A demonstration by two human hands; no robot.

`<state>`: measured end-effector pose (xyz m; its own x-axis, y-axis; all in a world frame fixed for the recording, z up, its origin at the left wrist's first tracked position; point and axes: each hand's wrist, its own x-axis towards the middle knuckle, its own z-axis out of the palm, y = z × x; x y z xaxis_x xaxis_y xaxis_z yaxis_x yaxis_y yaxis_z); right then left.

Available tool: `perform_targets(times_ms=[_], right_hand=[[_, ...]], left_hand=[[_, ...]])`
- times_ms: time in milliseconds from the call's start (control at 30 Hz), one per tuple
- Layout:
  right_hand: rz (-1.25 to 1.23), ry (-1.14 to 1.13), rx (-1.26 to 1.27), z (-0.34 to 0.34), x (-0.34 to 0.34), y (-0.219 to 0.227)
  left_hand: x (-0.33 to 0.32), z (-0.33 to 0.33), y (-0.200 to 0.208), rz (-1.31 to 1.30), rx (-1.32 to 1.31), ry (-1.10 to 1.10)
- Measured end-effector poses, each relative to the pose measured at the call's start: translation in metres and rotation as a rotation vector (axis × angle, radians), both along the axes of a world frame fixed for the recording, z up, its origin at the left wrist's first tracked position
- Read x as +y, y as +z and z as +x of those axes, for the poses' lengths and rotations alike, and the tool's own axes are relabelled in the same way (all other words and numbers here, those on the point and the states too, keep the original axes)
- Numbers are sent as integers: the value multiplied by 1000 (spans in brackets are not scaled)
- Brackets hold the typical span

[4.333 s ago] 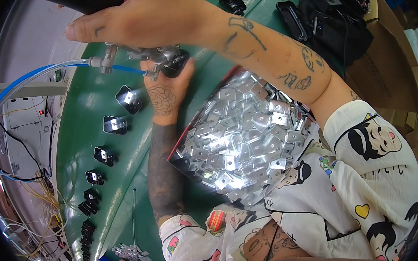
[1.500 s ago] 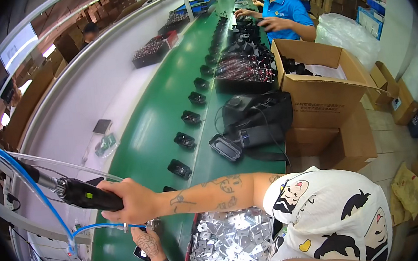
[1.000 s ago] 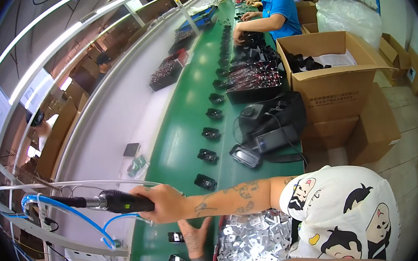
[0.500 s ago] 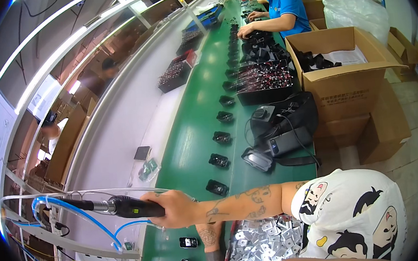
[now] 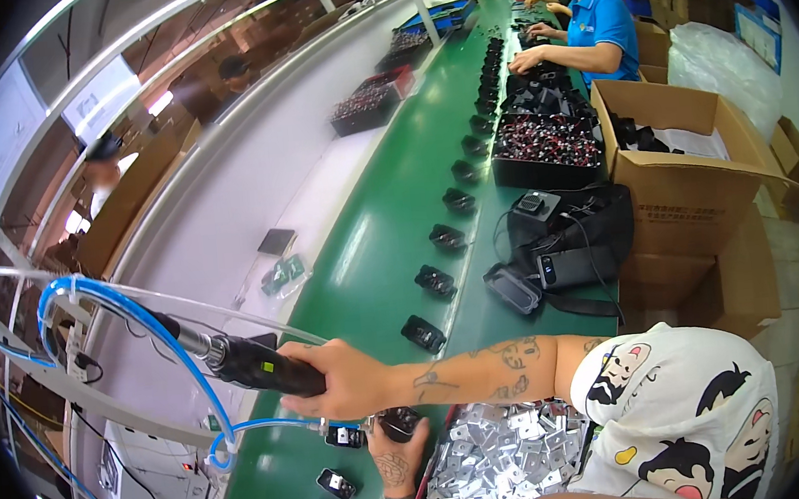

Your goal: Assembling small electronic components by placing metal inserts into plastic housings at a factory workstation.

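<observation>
My right hand (image 5: 349, 377) is wrapped round the black handle of a power screwdriver (image 5: 262, 363), which tilts up to the left with a blue air hose beside it. Below that wrist my left hand (image 5: 401, 460) grips a small black plastic housing (image 5: 401, 421) between thumb and fingers, partly hidden by the right forearm. Right next to the left hand stands a bin of small silver metal plates (image 5: 508, 459). To its left, several housings with a silvery piece inside, such as this fitted housing (image 5: 335, 484), lie on the green bench.
A row of black housings (image 5: 436, 281) runs up the green bench (image 5: 345, 273). Beside it lie a black bag (image 5: 597, 223) and a bin of small red and black parts (image 5: 547, 146). An open cardboard box (image 5: 689, 196) stands at right. A co-worker in blue (image 5: 601, 32) works farther up.
The view has shifted, so the bench scene sits farther right. The screwdriver has tilted more steeply. My left hand has come out from behind the right forearm, showing the black housing in it.
</observation>
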<state>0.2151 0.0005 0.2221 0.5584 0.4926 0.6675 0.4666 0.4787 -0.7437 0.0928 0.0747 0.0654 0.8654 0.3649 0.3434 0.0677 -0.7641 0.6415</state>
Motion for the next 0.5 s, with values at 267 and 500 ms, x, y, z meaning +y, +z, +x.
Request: perform_targets(times_ms=[267, 500], right_hand=[[-115, 110, 50, -12, 1, -6], [-126, 96, 60, -15, 13, -7]], left_hand=[[-9, -25, 2, -132, 49, 29], [-7, -25, 4, -170, 95, 6]])
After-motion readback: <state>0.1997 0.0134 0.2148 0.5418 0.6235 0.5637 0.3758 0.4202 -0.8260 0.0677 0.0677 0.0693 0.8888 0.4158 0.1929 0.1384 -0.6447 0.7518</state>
